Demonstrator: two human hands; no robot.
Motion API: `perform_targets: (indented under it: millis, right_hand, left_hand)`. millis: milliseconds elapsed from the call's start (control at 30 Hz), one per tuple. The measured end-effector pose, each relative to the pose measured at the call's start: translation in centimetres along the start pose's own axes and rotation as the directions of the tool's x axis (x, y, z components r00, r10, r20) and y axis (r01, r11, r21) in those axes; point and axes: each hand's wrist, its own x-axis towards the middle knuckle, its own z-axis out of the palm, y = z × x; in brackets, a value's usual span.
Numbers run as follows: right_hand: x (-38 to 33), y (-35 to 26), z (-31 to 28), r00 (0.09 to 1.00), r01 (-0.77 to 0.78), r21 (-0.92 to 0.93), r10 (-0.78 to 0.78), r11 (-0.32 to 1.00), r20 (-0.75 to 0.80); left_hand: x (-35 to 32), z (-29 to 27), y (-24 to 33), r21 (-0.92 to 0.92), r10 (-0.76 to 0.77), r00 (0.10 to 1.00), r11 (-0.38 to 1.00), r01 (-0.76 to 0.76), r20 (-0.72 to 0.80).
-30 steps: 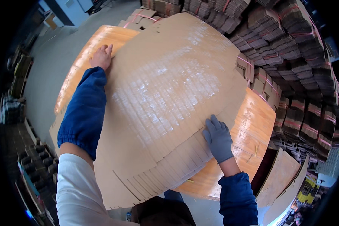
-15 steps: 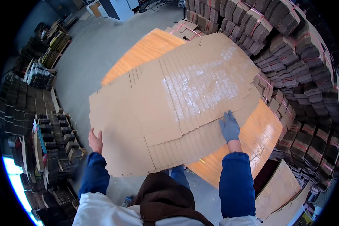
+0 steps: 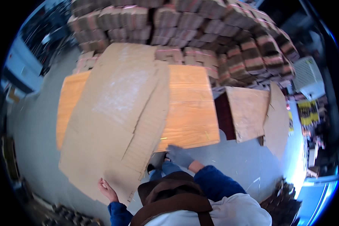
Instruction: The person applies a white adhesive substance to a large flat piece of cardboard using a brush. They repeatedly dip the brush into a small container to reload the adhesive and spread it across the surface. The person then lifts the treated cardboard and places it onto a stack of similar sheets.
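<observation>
A large stack of flat brown cardboard sheets (image 3: pixel 98 124), slit into strips along its right side, lies slantwise and overhangs the near edge of an orange wooden tabletop (image 3: pixel 192 109). Some shiny clear film or tape glints on its upper face. My bare left hand (image 3: pixel 108 191) is over the stack's near end, its fingers loosely bent and nothing seen in them. My right hand (image 3: pixel 180 156), in a grey glove, hovers just off the table's front edge, right of the cardboard. It is blurred, but its fingers look stretched out and hold nothing.
Tied bundles of cardboard (image 3: pixel 169 22) are piled high behind the table. To the right stand a wooden board (image 3: pixel 248 113) and a curved cardboard sheet (image 3: pixel 277 120). A whitish crate (image 3: pixel 309 79) is farther right. Dark stacks (image 3: pixel 282 201) sit at the lower right.
My view has swung to the right, so the table and stack appear turned. My right hand has come off the cardboard and moved toward my body. My left hand is now over the near end.
</observation>
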Motion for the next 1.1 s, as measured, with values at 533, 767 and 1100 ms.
perform_targets:
  millis: [533,767,1100]
  right_hand:
    - [-40.2,4.3,-5.5,0.506,-0.846,0.292,0.844,0.446,0.177]
    - [-61.3,10.3,-5.8,0.331,-0.876,0.394,0.941,0.278,0.071]
    - [-61.5,25.4,-16.2,0.012,-0.473,0.877,0.995,-0.083,0.101]
  left_hand:
    - [-9.0,34.5,30.8,-0.282,0.750,0.321,0.553,-0.784,0.579]
    - [-25.8,48.2,37.6,-0.445,0.582,0.283,0.789,-0.424,0.763]
    - [-47.0,51.4,39.5,-0.302,0.266,-0.252,0.947,-0.114,0.930]
